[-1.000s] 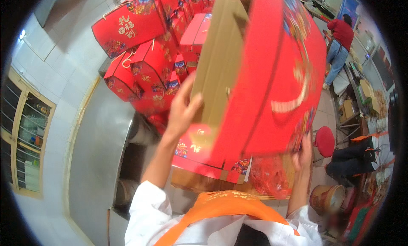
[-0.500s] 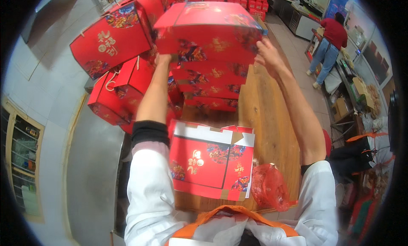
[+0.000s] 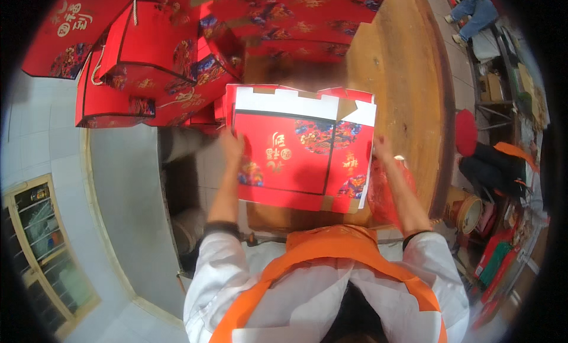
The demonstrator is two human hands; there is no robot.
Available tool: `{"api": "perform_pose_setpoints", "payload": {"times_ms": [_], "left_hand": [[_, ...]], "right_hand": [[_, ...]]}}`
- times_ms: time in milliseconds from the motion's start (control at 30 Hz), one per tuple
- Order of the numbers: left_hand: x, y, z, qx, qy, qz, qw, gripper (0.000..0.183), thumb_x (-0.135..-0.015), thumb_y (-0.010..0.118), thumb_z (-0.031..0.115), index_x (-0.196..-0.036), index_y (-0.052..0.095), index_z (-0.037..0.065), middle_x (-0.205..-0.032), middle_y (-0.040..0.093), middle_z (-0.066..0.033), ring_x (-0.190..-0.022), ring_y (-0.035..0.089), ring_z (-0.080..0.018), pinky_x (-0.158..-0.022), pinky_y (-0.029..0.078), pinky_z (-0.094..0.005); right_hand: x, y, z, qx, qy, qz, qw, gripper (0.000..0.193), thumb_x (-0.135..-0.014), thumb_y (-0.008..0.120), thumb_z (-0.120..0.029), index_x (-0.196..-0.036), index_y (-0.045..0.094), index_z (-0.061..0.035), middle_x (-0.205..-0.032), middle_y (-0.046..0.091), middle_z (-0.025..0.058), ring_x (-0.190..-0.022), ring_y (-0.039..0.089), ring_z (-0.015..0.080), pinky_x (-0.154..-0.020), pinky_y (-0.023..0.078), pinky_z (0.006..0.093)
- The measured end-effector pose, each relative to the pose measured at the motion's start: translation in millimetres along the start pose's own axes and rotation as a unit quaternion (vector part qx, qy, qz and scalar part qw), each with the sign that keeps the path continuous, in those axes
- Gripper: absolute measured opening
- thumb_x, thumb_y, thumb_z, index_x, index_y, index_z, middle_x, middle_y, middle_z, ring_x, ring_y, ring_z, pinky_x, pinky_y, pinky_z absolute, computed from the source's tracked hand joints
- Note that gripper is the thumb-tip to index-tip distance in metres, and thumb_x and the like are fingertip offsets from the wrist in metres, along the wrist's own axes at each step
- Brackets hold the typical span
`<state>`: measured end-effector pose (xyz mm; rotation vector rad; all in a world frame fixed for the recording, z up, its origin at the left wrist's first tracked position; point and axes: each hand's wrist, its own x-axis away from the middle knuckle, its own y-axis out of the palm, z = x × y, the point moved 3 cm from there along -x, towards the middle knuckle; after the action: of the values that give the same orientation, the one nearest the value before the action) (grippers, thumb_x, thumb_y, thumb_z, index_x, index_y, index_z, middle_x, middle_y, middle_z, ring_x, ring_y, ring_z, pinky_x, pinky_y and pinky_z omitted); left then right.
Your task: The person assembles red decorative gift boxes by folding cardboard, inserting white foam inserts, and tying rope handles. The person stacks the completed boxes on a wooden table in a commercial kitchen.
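A flattened red gift box (image 3: 287, 183) with white flaps, gold lettering and colourful round patterns lies in front of me at the near part of the wooden table. My left hand (image 3: 232, 146), a little smeared by motion, is closed at its left edge. Opposite it, my right hand (image 3: 383, 149) grips the right edge. Both hands have some fingers hidden. Beside my right forearm sits a thin red plastic bag (image 3: 383, 192), partly covered by the arm.
Stacked red boxes (image 3: 296, 14) stand at the table's far end. More red gift boxes with rope handles (image 3: 151, 47) are piled at far left. The wooden tabletop (image 3: 402, 71) stretches along the right. A grey metal surface (image 3: 127, 207) lies left; a person's legs (image 3: 473, 14) show at far right.
Both hands have left the top box of the far stack and come back to the flattened box's sides. My view has tipped down, so the stack sits higher in the picture.
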<state>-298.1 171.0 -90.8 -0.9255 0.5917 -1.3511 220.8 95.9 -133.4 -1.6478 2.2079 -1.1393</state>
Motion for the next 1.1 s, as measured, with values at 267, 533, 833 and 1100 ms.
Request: {"api": "perform_pose_setpoints", "payload": {"times_ms": [267, 533, 833, 1100], "left_hand": [[54, 39, -77, 0.131, -0.219, 0.053, 0.965, 0.034, -0.072, 0.062, 0.025, -0.094, 0.054, 0.000, -0.084, 0.056, -0.0149, -0.067, 0.056, -0.0231, -0.056, 0.045, -0.0364], [90, -16, 10, 0.517, -0.255, 0.160, 0.801, 0.029, -0.085, 0.049, 0.031, -0.088, 0.058, 0.004, -0.076, 0.058, -0.0048, -0.055, 0.052, -0.0146, -0.045, 0.039, -0.0283], [307, -83, 22, 0.517, -0.183, 0.277, 0.789, 0.028, -0.086, 0.047, 0.029, -0.090, 0.056, 0.002, -0.087, 0.056, -0.0055, -0.080, 0.052, -0.0146, -0.073, 0.042, -0.0319], [371, -112, 49, 0.519, -0.040, 0.285, 0.805, 0.040, -0.088, 0.045, 0.039, -0.096, 0.054, 0.001, -0.091, 0.054, -0.0057, -0.088, 0.049, -0.0155, -0.080, 0.039, -0.0300]], "right_hand": [[30, 42, 38, -0.066, 0.141, 0.005, 0.988, 0.028, -0.077, 0.058, -0.016, -0.098, 0.054, 0.0030, -0.088, 0.060, 0.0110, -0.079, 0.056, 0.0172, -0.070, 0.046, 0.0301], [36, 53, 33, -0.232, 0.128, 0.108, 0.958, 0.041, -0.082, 0.059, -0.026, -0.108, 0.046, 0.0029, -0.104, 0.054, 0.0120, -0.091, 0.051, 0.0154, -0.075, 0.043, 0.0273], [128, -77, -55, -0.246, -0.054, 0.187, 0.949, 0.055, -0.089, 0.047, -0.028, -0.133, 0.022, -0.0048, -0.122, 0.043, 0.0135, -0.108, 0.044, 0.0189, -0.090, 0.033, 0.0271], [216, -175, -144, -0.379, -0.087, 0.120, 0.913, 0.069, -0.083, 0.050, -0.021, -0.138, 0.010, -0.0070, -0.136, 0.022, 0.0181, -0.125, 0.025, 0.0257, -0.101, 0.021, 0.0345]]}}
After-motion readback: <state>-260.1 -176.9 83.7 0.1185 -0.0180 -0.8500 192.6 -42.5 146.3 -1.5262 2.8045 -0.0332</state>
